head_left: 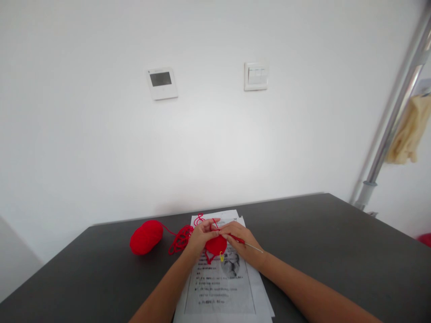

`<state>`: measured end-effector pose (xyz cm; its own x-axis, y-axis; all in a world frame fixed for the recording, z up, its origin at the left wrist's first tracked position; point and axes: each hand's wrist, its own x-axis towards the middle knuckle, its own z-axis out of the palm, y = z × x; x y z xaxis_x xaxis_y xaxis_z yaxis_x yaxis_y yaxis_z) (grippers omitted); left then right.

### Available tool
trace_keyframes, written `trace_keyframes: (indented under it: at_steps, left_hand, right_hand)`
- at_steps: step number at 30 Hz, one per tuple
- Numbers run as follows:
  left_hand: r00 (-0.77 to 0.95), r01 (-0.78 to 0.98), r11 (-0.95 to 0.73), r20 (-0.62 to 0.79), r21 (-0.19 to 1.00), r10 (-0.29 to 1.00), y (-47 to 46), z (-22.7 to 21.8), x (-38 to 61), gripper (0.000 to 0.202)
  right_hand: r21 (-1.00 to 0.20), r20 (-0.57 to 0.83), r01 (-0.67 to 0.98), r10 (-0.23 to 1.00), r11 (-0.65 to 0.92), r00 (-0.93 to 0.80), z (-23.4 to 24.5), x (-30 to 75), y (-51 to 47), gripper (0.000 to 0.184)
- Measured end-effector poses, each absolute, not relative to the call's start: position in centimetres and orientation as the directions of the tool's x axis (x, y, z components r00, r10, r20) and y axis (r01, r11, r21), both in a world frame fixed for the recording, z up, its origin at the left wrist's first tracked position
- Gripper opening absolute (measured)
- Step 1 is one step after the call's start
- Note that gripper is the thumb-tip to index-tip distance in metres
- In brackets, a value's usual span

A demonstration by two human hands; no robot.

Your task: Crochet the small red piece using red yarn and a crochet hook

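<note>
Above the upper part of the printed sheets (pixel 220 294), the person holds a small, round red crocheted piece (pixel 216 246). It lies between the two hands, just right of the left hand (pixel 201 235) and just left of the right hand (pixel 240 237). The left hand pinches the piece's upper edge between thumb and fingers, with the index finger extended. The right hand has its fingers closed around a crochet hook (pixel 238 239), whose metal end slants back over the wrist; whether its working tip sits in a stitch cannot be told. A yellow stitch marker (pixel 222 257) hangs at the piece's lower edge, over the sheets' print. Just left of the sheets lies a loose tangle of red yarn (pixel 181 239); farther left of them, the red yarn ball (pixel 146 237) rests on the dark table (pixel 303 242), a strand running towards the tangle.
</note>
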<state>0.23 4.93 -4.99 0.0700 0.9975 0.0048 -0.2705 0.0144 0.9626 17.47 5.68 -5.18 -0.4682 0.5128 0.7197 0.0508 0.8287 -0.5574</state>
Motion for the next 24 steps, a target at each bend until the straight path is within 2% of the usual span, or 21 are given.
trace_keyframes:
  at_steps: [4,9,12,15,18,21,24]
  left_hand:
    - [-0.048,-0.153,-0.072,0.065,0.986,0.997,5.3,-5.6,0.7,0.046]
    - [-0.167,0.039,-0.206,0.210,0.978,0.963,4.7,-5.3,1.6,0.038]
    - [-0.201,0.071,-0.238,0.247,0.969,0.948,4.3,-5.3,2.0,0.038]
    - [-0.199,-0.037,-0.226,0.214,0.973,0.956,4.3,-5.4,2.4,0.040]
    - [-0.173,-0.223,-0.151,0.113,0.963,0.978,4.3,-5.2,2.8,0.043]
    - [-0.088,-0.402,-0.059,0.025,0.914,0.996,4.0,-4.8,3.0,0.043]
    - [0.043,-0.510,0.026,-0.005,0.860,0.999,3.7,-4.4,2.8,0.038]
  right_hand:
    - [-0.573,0.708,0.071,0.537,0.816,-0.459,-5.2,17.5,5.7,0.018]
    - [-0.561,0.689,0.140,0.553,0.816,-0.468,-5.2,17.4,5.3,0.016]
    - [-0.526,0.672,0.201,0.548,0.827,-0.498,-5.1,17.2,4.9,0.014]
    - [-0.495,0.667,0.238,0.542,0.835,-0.511,-5.0,17.1,4.7,0.013]
    - [-0.469,0.684,0.267,0.537,0.842,-0.493,-5.0,17.0,4.7,0.013]
    - [-0.436,0.705,0.283,0.520,0.854,-0.483,-5.0,16.9,4.6,0.014]
    - [-0.388,0.724,0.286,0.482,0.876,-0.494,-4.9,17.0,4.4,0.015]
